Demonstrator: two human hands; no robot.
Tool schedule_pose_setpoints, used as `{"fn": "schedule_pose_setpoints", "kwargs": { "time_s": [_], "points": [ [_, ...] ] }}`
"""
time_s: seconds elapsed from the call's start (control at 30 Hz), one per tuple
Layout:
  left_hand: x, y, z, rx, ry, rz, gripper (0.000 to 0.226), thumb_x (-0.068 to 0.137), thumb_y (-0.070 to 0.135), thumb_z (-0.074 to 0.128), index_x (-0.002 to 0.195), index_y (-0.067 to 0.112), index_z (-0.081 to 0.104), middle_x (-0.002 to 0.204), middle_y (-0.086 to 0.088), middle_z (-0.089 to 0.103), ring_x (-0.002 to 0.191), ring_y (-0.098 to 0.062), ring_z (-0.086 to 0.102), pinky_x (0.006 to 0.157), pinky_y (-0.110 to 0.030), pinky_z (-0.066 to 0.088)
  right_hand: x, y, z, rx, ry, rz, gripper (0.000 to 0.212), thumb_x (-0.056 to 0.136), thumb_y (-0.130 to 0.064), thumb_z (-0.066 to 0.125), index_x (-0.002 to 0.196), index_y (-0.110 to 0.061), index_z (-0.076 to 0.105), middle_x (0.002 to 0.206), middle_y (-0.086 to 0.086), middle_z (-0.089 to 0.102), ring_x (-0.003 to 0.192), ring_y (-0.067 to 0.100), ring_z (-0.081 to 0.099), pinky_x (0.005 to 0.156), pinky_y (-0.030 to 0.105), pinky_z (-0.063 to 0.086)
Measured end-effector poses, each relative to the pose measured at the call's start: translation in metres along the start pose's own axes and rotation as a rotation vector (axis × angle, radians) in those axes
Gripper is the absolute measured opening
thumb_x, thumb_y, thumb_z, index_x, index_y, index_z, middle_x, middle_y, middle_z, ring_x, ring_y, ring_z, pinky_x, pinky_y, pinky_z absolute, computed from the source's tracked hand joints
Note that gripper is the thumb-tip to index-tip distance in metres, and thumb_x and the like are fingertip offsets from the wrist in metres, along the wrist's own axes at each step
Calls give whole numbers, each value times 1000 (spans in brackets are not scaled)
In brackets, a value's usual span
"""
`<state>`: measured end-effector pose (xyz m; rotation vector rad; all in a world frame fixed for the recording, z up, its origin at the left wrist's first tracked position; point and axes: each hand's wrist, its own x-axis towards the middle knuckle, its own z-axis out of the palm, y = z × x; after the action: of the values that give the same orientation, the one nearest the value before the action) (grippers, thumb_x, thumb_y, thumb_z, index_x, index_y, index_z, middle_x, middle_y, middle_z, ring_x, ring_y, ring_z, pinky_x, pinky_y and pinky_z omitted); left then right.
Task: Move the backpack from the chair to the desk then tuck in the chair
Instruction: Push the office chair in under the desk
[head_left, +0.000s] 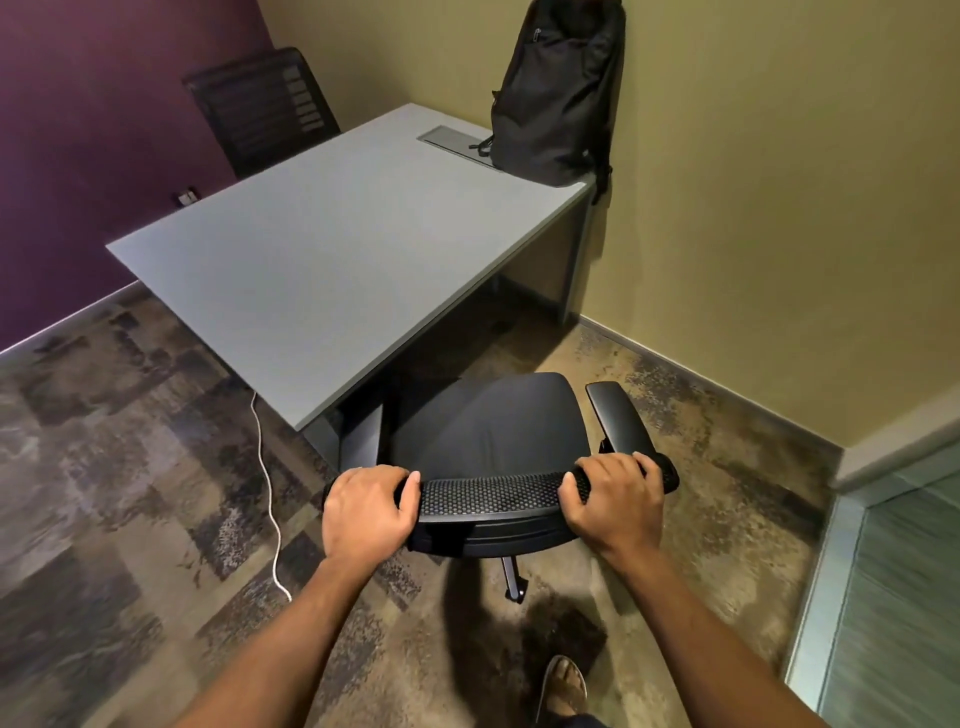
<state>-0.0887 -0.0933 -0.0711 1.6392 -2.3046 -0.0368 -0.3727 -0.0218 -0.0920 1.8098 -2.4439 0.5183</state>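
**Backpack on the desk, chair partway under**

The first half of the task is looking finished: the backpack (558, 93) is standing upright on the far right corner of the desk (322, 244), well beyond both hands and leaning against the wall behind it. Its long axis is running nearly vertical, top tilted slightly toward the wall, with a strap dangling off the desk edge beside it.

What is remaining, by my judgement, is the tuck-in, and that is under way. The chair (488, 426) is sitting directly ahead of the hands, its seat facing the desk and its front edge just reaching under the near edge of the desktop. Most of the seat is showing outside the desk, so the chair is not yet fully in. Its front-to-back axis is pointing away from the person toward the desk, roughly square to that edge.

The left hand (369, 506) is curling closed over the left end of the mesh backrest's top rail, fingers wrapped over the front and thumb lying along the top. The right hand (613, 501) is gripping the right end of the same rail in the same closed way. One armrest (618, 418) is showing just beyond the right hand. A white cable (267, 467) is trailing on the floor just left of the left hand, near the chair's path; the wheels could catch it.
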Motion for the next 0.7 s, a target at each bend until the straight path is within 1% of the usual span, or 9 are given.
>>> {"fn": "schedule_pose_setpoints", "kwargs": {
  "time_s": [0.2,0.27,0.37,0.47,0.57,0.7],
  "points": [
    [26,18,11,16,-33,-77,37,93,40,44,68,23,65,63,2,64,64,-23,62,67,-37,46,47,18,6,-5,-26,-60,41,85,-49,43,92,-22,73,93,-4,73,92,18,63,100,43,32],
    [34,23,15,21,-35,-89,37,93,40,43,66,24,63,62,3,62,62,-22,60,67,-36,44,60,24,9,-11,-25,-81,38,85,-48,45,90,-22,72,91,-4,72,90,18,62,100,43,33],
    [50,34,22,37,-40,-99,38,94,40,43,61,24,53,59,2,60,60,-22,59,64,-35,39,80,36,12,-4,-10,-104,37,84,-47,46,88,-22,71,89,-4,72,89,18,62,99,43,33],
    [67,45,29,36,-40,-115,39,94,39,43,62,22,57,59,2,60,60,-21,59,63,-34,35,105,47,14,-11,-23,-137,35,85,-47,46,88,-22,72,88,-5,72,90,18,62,99,43,33],
    [83,56,34,23,-42,-139,38,95,39,42,63,24,57,59,3,60,62,-22,60,65,-35,37,127,58,17,-6,-2,-171,34,86,-44,49,88,-21,73,89,-4,73,90,19,63,98,43,34],
    [102,75,41,14,-43,-163,38,96,38,41,61,27,53,55,9,48,59,-19,57,65,-34,38,156,73,22,17,30,-203,34,86,-41,49,87,-18,75,89,-1,75,90,20,64,97,44,35]
  ]
}}
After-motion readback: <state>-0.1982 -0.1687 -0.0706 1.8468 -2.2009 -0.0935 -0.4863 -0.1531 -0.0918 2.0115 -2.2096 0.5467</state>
